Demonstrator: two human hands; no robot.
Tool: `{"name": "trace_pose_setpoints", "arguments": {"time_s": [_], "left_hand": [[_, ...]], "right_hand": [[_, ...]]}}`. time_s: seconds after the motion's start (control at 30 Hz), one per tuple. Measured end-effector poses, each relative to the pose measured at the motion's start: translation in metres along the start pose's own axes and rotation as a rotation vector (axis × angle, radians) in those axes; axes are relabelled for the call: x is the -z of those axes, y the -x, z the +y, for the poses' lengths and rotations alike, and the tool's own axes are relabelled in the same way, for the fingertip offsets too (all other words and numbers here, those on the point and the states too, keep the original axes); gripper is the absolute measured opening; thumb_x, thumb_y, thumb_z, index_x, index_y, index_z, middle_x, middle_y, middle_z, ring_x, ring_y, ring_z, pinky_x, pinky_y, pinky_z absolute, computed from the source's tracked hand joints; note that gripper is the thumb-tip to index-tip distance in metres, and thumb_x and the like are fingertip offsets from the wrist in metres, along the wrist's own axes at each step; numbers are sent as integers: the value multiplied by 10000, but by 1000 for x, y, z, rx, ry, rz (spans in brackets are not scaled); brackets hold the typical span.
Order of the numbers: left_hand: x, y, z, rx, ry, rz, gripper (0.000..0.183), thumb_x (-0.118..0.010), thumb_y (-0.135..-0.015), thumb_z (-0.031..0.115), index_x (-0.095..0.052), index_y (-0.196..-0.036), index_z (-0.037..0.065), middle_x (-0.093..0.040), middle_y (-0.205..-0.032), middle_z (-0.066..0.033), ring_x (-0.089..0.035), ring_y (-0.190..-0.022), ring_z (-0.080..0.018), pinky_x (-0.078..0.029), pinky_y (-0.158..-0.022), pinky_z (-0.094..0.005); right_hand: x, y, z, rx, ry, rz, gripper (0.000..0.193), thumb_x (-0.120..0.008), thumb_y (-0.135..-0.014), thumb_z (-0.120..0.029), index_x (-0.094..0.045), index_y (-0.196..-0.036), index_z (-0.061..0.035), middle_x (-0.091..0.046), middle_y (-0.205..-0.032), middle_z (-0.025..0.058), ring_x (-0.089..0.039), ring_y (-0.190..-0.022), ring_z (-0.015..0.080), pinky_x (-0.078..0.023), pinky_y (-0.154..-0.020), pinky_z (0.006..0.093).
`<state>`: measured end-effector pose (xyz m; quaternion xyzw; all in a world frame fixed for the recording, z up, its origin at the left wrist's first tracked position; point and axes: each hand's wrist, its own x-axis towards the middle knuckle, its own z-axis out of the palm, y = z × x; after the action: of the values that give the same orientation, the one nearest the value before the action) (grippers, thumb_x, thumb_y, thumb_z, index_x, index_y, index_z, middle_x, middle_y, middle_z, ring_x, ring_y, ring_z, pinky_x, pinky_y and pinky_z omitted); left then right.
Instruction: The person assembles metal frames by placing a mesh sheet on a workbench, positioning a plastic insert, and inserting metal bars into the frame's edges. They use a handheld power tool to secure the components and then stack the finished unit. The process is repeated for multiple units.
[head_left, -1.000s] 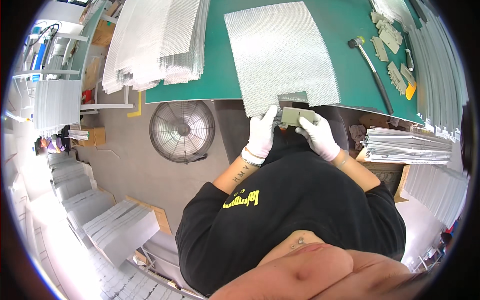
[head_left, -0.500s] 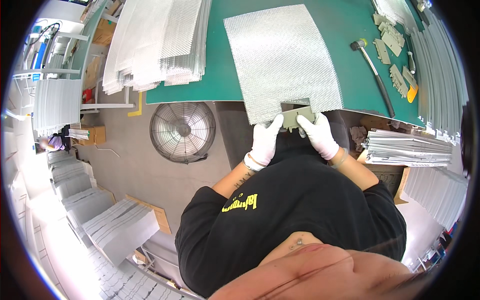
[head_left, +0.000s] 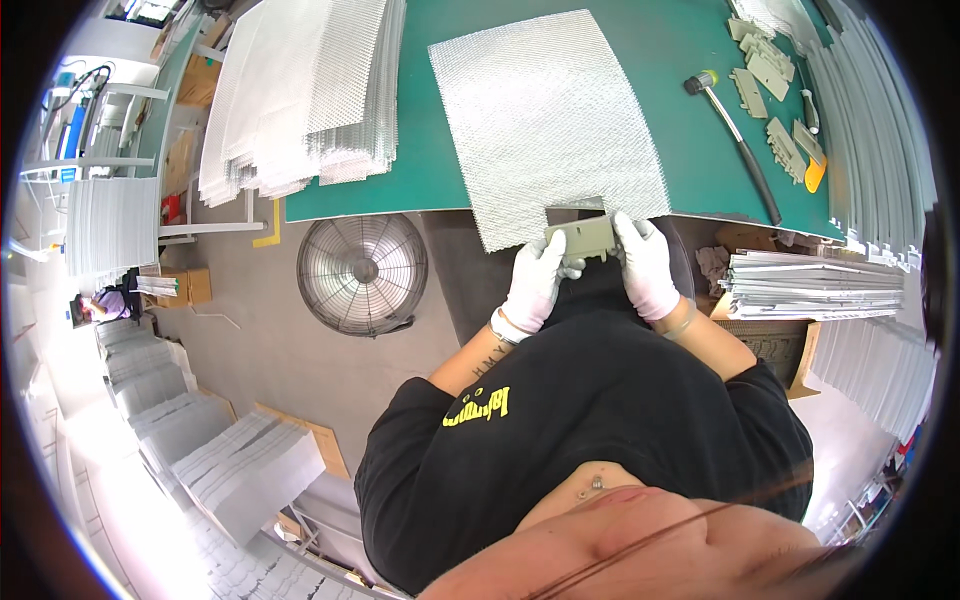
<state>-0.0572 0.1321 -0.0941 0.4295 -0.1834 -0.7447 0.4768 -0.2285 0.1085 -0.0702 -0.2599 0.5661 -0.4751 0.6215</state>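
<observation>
A silvery mesh sheet [head_left: 545, 120] lies on the green table, its near end with a rectangular notch reaching past the front edge. At that notch is a flat grey-green plate [head_left: 578, 238] with a toothed near edge. My white-gloved left hand [head_left: 536, 280] pinches the plate's left end, thumb on top. My right hand [head_left: 648, 268], also gloved, closes at the plate's right end, beside the mesh's near right corner. Its fingertips partly hide the plate's end there.
A hammer [head_left: 742, 150] lies right of the mesh. Beyond it are several similar plates [head_left: 768, 75], an orange-ended tool [head_left: 815, 175] and a row of grey panels [head_left: 870, 130]. Mesh sheets are stacked [head_left: 290, 100] at the left. A floor fan [head_left: 363, 275] stands below the table's front edge.
My right thumb has slid from the top of the plate to its right end. The plate is a little further left and more turned. The whole view has shifted slightly.
</observation>
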Motion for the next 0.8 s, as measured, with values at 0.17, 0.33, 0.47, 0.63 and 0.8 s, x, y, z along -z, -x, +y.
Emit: {"name": "trace_pose_setpoints", "arguments": {"time_s": [0.17,0.33,0.47,0.63,0.8], "left_hand": [[20,26,41,407,-122,-399,677,-517,-1034,380,-268,-1520,-21,-289,-1565,-192,-472,-1329,-252,-425,-1082,-425],[-49,-17,166,36,-1186,-651,531,-609,-953,327,-537,-1374,12,-432,-1489,-224,-420,-1374,-302,-371,-1108,-442],[-57,-86,145,-934,-1964,-471,692,-631,-856,519,-500,-1443,176,-386,-1516,-233,-294,-1425,-450,-184,-1168,-595],[-87,-65,86,-911,-2019,-393,729,-581,-872,564,-437,-1489,203,-345,-1545,-219,-283,-1426,-474,-123,-1153,-666],[-93,-60,80,-887,-2024,-323,674,-579,-896,503,-449,-1479,189,-364,-1529,-219,-300,-1414,-476,-141,-1150,-654]], "right_hand": [[12,-4,5,83,228,-315,420,-630,-957,-372,-623,-1089,27,-654,-887,39,-573,-802,105,-480,-751,264],[3,-15,27,-41,20,-518,463,-439,-1042,-428,-616,-1134,-10,-653,-878,31,-559,-733,94,-470,-692,258],[1,-3,13,68,-52,-202,438,-455,-1039,-403,-614,-1105,-1,-667,-896,40,-599,-726,83,-489,-631,245],[36,16,19,218,-259,28,363,-432,-1055,-289,-568,-1231,-3,-648,-1127,91,-640,-946,152,-521,-818,294],[46,-9,8,180,-86,-15,268,-525,-1032,-257,-655,-1041,-23,-661,-923,16,-596,-826,86,-498,-739,271]]}}
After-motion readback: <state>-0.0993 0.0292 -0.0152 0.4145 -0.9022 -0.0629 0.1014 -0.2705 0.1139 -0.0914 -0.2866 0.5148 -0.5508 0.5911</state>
